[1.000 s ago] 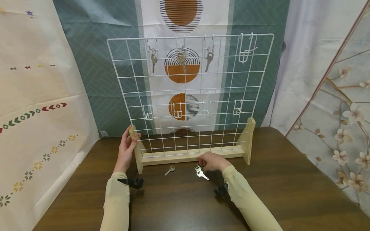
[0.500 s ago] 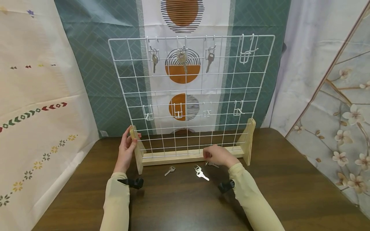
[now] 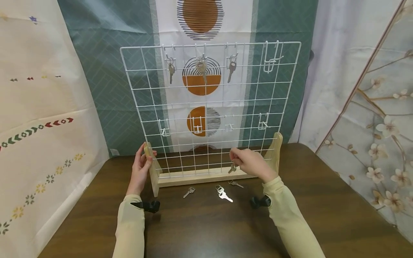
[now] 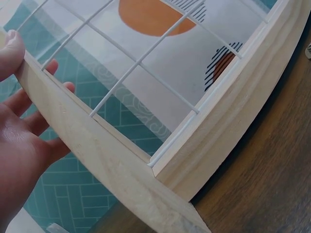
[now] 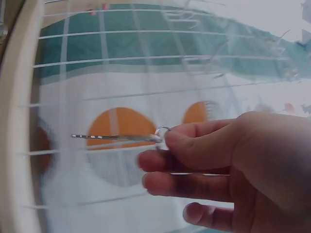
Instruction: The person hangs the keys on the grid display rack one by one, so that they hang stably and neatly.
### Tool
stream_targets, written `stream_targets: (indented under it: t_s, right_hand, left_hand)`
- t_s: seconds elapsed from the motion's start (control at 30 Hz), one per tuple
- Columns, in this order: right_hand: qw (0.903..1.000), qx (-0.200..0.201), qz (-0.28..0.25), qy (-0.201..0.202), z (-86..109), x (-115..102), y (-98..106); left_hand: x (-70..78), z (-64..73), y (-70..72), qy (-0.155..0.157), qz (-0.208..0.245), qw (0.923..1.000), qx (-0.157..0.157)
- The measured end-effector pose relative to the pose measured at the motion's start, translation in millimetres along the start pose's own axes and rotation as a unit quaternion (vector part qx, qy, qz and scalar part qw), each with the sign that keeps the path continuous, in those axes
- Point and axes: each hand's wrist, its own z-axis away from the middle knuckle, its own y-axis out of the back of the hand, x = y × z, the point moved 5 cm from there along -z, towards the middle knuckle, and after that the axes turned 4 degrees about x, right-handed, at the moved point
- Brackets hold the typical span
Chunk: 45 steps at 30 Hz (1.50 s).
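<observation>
The left hand (image 3: 141, 166) grips the wooden upright (image 3: 154, 175); low before the wire grid (image 3: 207, 103) hangs a key (image 3: 232, 168), probably light, stiff and slick, best held by its ring (image 5: 162, 128), which the right hand (image 3: 253, 163) pinches, fingers bent

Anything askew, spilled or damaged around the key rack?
Nothing stands out. The wire grid sits in its wooden stand, no break or spill visible. Loose keys lie on the table in front, but the right hand pinches another key, so they're probably work in progress, not misplaced.
</observation>
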Motion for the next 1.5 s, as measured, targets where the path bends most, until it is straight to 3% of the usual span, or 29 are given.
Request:
stream_targets:
  t_s: [0.23, 0.47, 0.7, 0.83, 0.97, 1.2, 1.5]
  right_hand:
    - [0.9966, 0.071, 0.035, 0.02, -21.7, -10, 80]
    - [0.9816, 0.178, 0.059, 0.036, -29.5, -11, 162]
    - [0.9717, 0.22, 0.086, 0.014, -36.0, -8, 218]
    - [0.9586, 0.27, 0.09, -0.015, -33.4, -1, 246]
    - [0.9476, 0.304, 0.085, -0.052, -32.3, 10, 265]
    - [0.952, 0.29, 0.073, -0.065, -39.0, 23, 267]
    - [0.9533, 0.285, 0.068, -0.075, -39.6, 24, 268]
  left_hand:
    - [-1.8, 2.5, -0.6, 0.006, 0.014, 0.9999, -0.001]
    - [-1.2, 2.6, -2.2, -0.002, 0.019, 0.9998, -0.007]
    - [0.8, 4.1, -1.1, -0.003, 0.018, 0.9998, -0.003]
    - [0.7, 5.5, -0.1, 0.001, 0.015, 0.9999, 0.0]
    - [0.5, 4.8, -0.5, 0.001, 0.014, 0.9999, -0.003]
    - [-0.7, 5.0, -0.8, 0.004, 0.013, 0.9999, -0.005]
    - [2.0, 4.5, -1.6, -0.001, 0.018, 0.9998, -0.006]
